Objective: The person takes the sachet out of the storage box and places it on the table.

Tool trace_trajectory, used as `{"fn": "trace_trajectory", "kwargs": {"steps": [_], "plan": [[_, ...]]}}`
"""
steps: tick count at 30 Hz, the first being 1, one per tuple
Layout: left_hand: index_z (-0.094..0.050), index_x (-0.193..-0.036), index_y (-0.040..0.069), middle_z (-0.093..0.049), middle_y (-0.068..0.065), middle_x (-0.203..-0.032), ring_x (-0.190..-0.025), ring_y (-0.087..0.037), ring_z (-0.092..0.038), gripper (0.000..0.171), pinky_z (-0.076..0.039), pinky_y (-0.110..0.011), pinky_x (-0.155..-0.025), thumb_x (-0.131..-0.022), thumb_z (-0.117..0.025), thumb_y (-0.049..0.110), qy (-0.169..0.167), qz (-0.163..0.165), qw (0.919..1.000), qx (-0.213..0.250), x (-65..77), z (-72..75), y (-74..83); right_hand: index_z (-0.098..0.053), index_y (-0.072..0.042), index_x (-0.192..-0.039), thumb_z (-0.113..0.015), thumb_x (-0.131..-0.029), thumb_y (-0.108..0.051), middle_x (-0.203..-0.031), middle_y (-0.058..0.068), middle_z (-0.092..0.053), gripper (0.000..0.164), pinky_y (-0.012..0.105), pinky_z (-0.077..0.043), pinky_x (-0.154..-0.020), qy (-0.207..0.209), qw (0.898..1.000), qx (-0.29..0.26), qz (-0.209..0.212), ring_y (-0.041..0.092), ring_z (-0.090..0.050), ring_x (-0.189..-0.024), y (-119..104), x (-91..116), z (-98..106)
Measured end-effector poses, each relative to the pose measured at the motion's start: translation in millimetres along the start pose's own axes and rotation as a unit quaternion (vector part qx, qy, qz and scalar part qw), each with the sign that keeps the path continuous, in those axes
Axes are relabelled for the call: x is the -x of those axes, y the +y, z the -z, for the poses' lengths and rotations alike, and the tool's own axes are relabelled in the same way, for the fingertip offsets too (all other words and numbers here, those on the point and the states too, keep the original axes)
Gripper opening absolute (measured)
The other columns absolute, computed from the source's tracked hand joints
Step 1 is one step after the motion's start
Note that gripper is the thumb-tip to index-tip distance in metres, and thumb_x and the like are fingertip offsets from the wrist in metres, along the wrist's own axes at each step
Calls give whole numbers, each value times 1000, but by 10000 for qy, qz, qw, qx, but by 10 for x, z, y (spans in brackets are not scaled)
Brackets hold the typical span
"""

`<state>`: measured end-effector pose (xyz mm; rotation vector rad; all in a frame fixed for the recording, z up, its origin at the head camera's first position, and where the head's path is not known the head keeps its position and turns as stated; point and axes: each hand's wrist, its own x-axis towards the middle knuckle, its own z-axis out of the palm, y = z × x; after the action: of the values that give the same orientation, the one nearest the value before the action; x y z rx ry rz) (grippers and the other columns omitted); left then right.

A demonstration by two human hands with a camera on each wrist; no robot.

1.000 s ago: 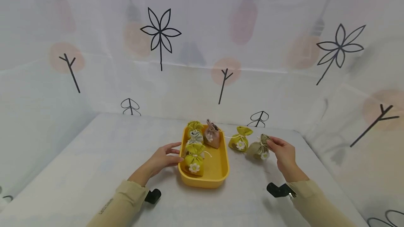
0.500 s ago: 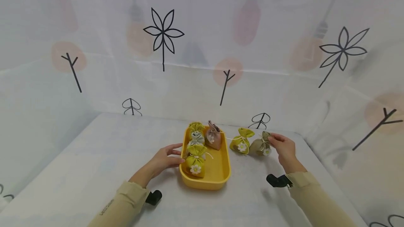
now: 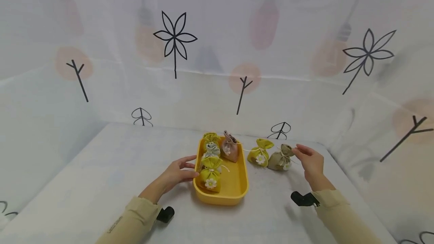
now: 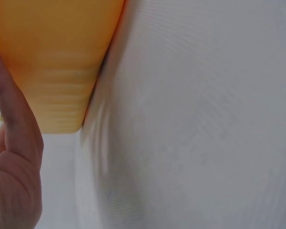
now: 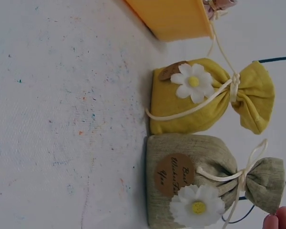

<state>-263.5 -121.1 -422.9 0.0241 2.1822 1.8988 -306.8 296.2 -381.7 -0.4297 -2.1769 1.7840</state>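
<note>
My left hand [image 3: 179,169] rests its fairly straight fingers against the left side of a yellow plastic tray [image 3: 223,200]; the left wrist view shows a digit laid along the tray's wall [image 4: 62,62]. On the table right of the tray stands a grey-green drawstring pouch [image 5: 181,148] with a white flower and a round brown tag. My right hand [image 3: 310,163] is just right of its gathered top, fingers extended and holding nothing, fingertips right at the cloth edge. Beside that pouch stands a yellow-green pouch [image 5: 181,102], also with a white flower.
Inside the tray, two yellow-green pouches, front [image 3: 211,176] and back [image 3: 211,138], and a pale grey-blue pouch [image 3: 212,149] line the left side. A mauve pouch [image 3: 229,150] stands at its back right. A printed cloth wall [image 3: 203,97] closes off the white table's back.
My right hand pinched the grey-green pouch's top and set it upright against the yellow-green pouch. It has now let go and moved slightly right. My left hand stays at the tray.
</note>
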Motion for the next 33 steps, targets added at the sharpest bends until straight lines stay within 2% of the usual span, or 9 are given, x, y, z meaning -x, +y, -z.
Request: {"fn": "trace_trajectory", "kwargs": {"steps": [5, 8, 12, 14, 20, 22, 26, 30, 33], "plan": [[-43, -139, 13, -53, -14, -118, -94, -22, -59, 75, -54, -33, -79, -74, -79, 19, 48, 20, 10000, -33, 13, -14, 9, -67, -14, -116, -77, -77, -32, -98, -10, -64, 44, 23, -45, -89, 189, 9998, -23, 105, 1, -57, -90, 243, -222, 117], [-43, -139, 14, -53, -14, -118, -94, -22, -60, 74, -54, -33, -79, -75, -79, 18, 80, 32, 9999, -54, 20, -11, 11, -70, -18, -111, -77, -75, -35, -95, -12, -65, 40, 23, -44, -91, -22, 9998, -110, 191, 1, -57, -91, 313, -288, 168], [-44, -139, 15, -53, -14, -119, -94, -22, -60, 74, -54, -33, -79, -74, -80, 20, 81, 21, 9999, -83, 12, -2, 2, -62, -5, -121, -73, -81, -28, -95, -8, -64, 47, 43, -33, -104, -254, 9993, -2, 273, 14, -53, -103, 133, -103, 150], [-44, -139, 15, -53, -14, -119, -94, -22, -60, 75, -54, -33, -79, -74, -80, 21, 87, 34, 9999, -100, 5, 2, -5, -59, -2, -124, -72, -82, -26, -98, -6, -63, 50, 43, -33, -104, -293, 9992, 51, 251, 18, -52, -106, 92, -45, 123], [-44, -139, 15, -53, -14, -118, -94, -22, -60, 75, -54, -33, -79, -74, -80, 20, 81, 48, 9999, -81, -3, 7, -10, -62, -15, -122, -75, -75, -43, -106, -7, -63, 57, 51, -29, -105, -470, 9986, 134, 220, 6, -56, -98, 257, -165, 77], [-44, -139, 14, -53, -14, -118, -93, -22, -60, 75, -54, -33, -78, -74, -80, 19, 76, 42, 9999, -60, -3, 6, -7, -63, -13, -121, -75, -76, -41, -107, -5, -64, 55, 48, -30, -105, -596, 9977, -3, 321, 7, -58, -97, 257, -165, 55], [-44, -139, 14, -53, -14, -118, -93, -21, -60, 75, -54, -33, -78, -74, -80, 19, 112, 48, 9999, -52, -2, 5, -4, -56, 1, -126, -70, -84, -25, -108, 1, -65, 51, 46, -28, -107, -828, 9953, -58, 493, 12, -56, -99, 7, 78, -29], [-44, -139, 15, -53, -13, -118, -93, -22, -60, 75, -54, -33, -78, -73, -80, 20, 110, 45, 9999, -61, -2, 0, -3, -52, 5, -128, -68, -87, -19, -109, 0, -64, 50, 45, -29, -106, -856, 9949, 45, 528, 9, -53, -100, -179, 274, -115], [-44, -139, 14, -54, -13, -118, -93, -21, -60, 75, -54, -33, -78, -73, -80, 20, 94, 47, 9999, -67, 1, -12, 4, -57, 2, -124, -69, -85, -19, -111, 5, -65, 46, 38, -35, -103, -943, 9932, -187, 663, 13, -56, -100, -137, 259, -151]]}}
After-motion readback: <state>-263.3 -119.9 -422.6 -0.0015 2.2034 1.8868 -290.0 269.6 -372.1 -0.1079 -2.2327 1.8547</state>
